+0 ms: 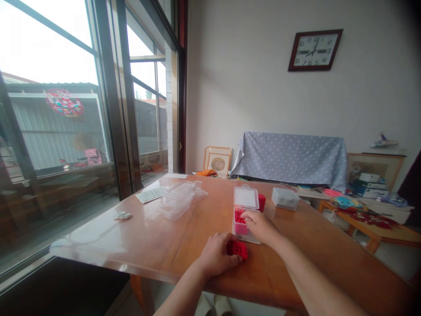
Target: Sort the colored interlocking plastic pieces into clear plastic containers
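Near the table's front edge, my left hand [217, 254] is closed around a red lattice-like piece [238, 249], thumb in front and fingers behind. My right hand [261, 224] reaches into a clear plastic box [235, 228] whose lid [246, 198] stands raised at the back. Its fingers are bent together at the red pieces [240, 215] inside; what the fingertips hold, if anything, is hidden. A pink-red block shows through the box's front wall. Behind the box, partly covered by the lid, stands another red piece [262, 202].
On the wooden table [204, 210], a closed clear box [285, 199] stands at right. Several empty clear containers [177, 199], a pale printed sheet [151, 194] and a small whitish packet [123, 215] lie at left. Windows run along the left; a cloth-covered object [292, 158] stands beyond.
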